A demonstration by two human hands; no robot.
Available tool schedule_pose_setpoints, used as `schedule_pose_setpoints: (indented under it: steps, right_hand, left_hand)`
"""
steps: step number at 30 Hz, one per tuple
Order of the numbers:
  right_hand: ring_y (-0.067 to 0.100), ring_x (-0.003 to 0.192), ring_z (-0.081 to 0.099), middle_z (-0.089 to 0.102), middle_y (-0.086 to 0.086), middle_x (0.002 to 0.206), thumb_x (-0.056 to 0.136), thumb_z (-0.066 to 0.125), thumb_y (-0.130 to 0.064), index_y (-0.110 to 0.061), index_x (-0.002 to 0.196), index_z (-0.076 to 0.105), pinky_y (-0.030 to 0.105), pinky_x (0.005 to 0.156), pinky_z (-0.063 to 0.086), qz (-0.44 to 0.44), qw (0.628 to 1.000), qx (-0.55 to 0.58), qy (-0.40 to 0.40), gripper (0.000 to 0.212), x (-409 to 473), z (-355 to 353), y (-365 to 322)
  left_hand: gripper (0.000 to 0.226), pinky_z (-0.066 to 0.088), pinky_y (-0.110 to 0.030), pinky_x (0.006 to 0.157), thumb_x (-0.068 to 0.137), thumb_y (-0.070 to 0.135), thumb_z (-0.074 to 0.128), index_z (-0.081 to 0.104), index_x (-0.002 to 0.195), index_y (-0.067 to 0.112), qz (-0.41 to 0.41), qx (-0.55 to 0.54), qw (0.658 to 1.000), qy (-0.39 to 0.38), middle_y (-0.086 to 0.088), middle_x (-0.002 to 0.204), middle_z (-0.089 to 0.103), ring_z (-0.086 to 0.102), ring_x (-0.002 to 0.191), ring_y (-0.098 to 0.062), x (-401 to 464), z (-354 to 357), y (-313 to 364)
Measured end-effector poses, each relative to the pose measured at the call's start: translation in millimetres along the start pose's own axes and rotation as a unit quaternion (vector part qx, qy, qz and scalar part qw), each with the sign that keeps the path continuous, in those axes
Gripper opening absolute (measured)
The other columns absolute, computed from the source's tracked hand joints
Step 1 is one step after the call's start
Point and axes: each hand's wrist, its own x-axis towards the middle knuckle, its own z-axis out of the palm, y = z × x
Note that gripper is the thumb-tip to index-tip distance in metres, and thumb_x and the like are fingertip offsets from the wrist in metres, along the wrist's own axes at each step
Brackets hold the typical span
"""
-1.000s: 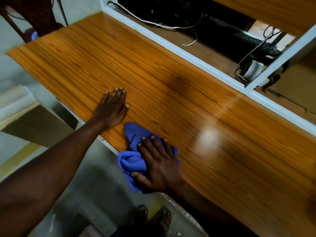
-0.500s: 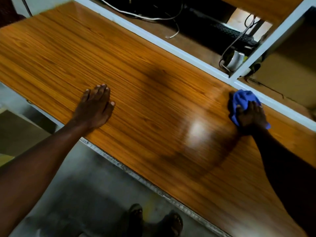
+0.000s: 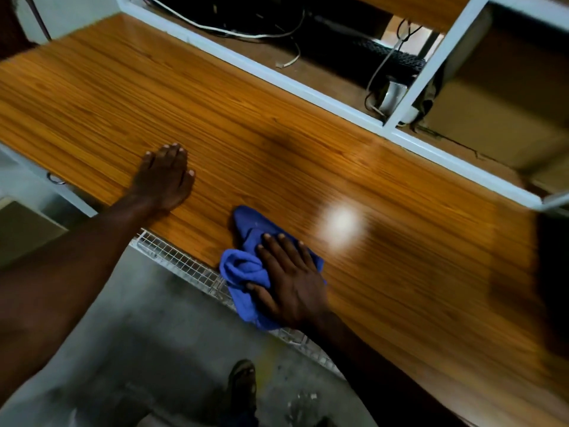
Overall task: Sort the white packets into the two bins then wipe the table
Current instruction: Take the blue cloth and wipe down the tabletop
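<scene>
Motion blur smears the right half of the wooden table, so its grain runs into streaks there and the dark shape at the right edge of the frame cannot be identified. The white-framed shelf along the top of the frame is cut off at its upper edge; inside it lie loose cables and a dark, ridged object too blurred to name. No white packets or bins show anywhere in view. A bright glare spot sits on the tabletop right of centre. Part of the blue cloth is covered by the right hand, which lies on top of it at the near table edge, lower centre of the frame: the fingers are straight and close together, pressing the bunched fabric down, while the thumb is against the folds on the left side. One corner of the cloth hangs just over the edge, above a strip of wire mesh. The left hand rests flat on bare wood to the left of centre, fingers extended and together, holding nothing. A sandalled foot shows dimly at the bottom.
</scene>
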Motion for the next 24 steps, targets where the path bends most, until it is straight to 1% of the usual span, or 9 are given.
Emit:
schedule_pose_setpoints:
  steps: [4,9,12,15,17,18,20,21,24]
  right_hand:
    - [0.026,0.150,0.032,0.041,0.002,0.159,0.098,0.039,-0.059,-0.021,0.148,0.049,0.050,0.121,0.024,0.015,0.999,0.019,0.041,0.064,-3.4,-5.2,17.3]
    - [0.047,0.121,0.059,0.059,0.027,0.134,0.100,0.039,-0.050,-0.001,0.137,0.057,0.056,0.100,0.049,0.219,0.964,-0.027,0.146,0.064,-2.6,-35.3,168.9]
    - [0.051,0.127,0.049,0.049,0.032,0.141,0.088,0.023,-0.063,-0.007,0.146,0.045,0.057,0.106,0.041,0.365,0.929,0.010,0.055,0.083,-15.3,-82.1,310.4]
    - [0.057,0.125,0.044,0.044,0.036,0.139,0.086,0.027,-0.049,-0.009,0.145,0.045,0.059,0.102,0.039,0.352,0.931,0.091,0.027,0.073,-30.3,-96.9,399.5]
    - [0.032,0.106,0.066,0.071,0.019,0.109,0.086,0.033,-0.023,0.000,0.117,0.064,0.037,0.080,0.045,0.334,0.921,0.195,0.034,0.050,-32.2,-108.9,389.9]
    - [0.004,0.077,0.070,0.075,-0.007,0.076,0.078,0.033,-0.005,-0.015,0.092,0.072,0.023,0.065,0.046,0.294,0.925,0.233,0.057,0.043,-26.8,-114.5,399.9]
    - [0.010,0.036,0.054,0.056,-0.005,0.044,0.065,0.056,0.007,-0.020,0.064,0.060,0.020,0.039,0.043,0.258,0.909,0.319,0.074,0.028,-23.0,-129.2,419.1]
    - [0.030,0.040,0.056,0.057,0.011,0.054,0.081,0.061,-0.008,-0.014,0.075,0.053,0.029,0.040,0.048,0.213,0.928,0.299,0.061,0.012,-25.2,-130.7,416.5]
    - [0.049,0.089,0.064,0.064,0.028,0.104,0.093,0.044,-0.046,-0.006,0.116,0.057,0.051,0.077,0.053,0.278,0.953,0.120,0.011,0.048,-37.1,-87.4,327.4]
  left_hand:
    - [0.065,0.024,-0.056,0.115,0.099,0.051,0.022,0.026,0.149,0.011,0.024,-0.051,0.998,0.018,-0.019,0.156,0.029,0.028,0.142,-0.037,-25.4,-8.0,67.7]
    - [0.068,0.010,-0.050,0.121,0.099,0.052,0.014,0.016,0.156,0.014,0.068,-0.106,0.992,-0.015,-0.009,0.164,0.015,0.012,0.151,-0.029,-85.4,16.2,192.8]
    - [0.075,0.004,-0.052,0.121,0.094,0.056,0.006,0.013,0.156,0.013,0.061,-0.033,0.997,-0.023,-0.010,0.165,0.010,0.005,0.152,-0.029,-88.4,35.9,222.0]
    - [0.070,0.004,-0.052,0.121,0.098,0.053,0.011,0.014,0.156,0.013,0.042,0.007,0.999,-0.008,-0.009,0.165,0.011,0.006,0.152,-0.027,-85.4,45.1,224.5]
    - [0.065,0.004,-0.051,0.121,0.102,0.049,0.017,0.013,0.157,0.014,0.033,0.013,0.999,0.000,-0.007,0.165,0.009,0.005,0.152,-0.025,-84.5,47.8,226.2]
    - [0.063,0.004,-0.050,0.121,0.103,0.048,0.019,0.013,0.157,0.015,0.030,0.014,0.999,0.005,-0.006,0.165,0.009,0.005,0.152,-0.025,-83.1,49.0,227.5]
    - [0.065,0.004,-0.050,0.121,0.101,0.050,0.015,0.015,0.157,0.016,0.037,0.009,0.999,0.007,-0.006,0.165,0.010,0.006,0.152,-0.024,-82.4,47.3,229.0]
    - [0.068,0.004,-0.050,0.121,0.099,0.052,0.013,0.015,0.157,0.016,0.039,0.005,0.999,0.008,-0.006,0.165,0.011,0.007,0.152,-0.024,-82.4,45.9,227.5]
    - [0.072,0.001,-0.048,0.121,0.096,0.055,0.009,0.013,0.157,0.018,0.036,-0.004,0.999,0.001,-0.004,0.165,0.008,0.004,0.152,-0.022,-81.4,45.8,224.1]
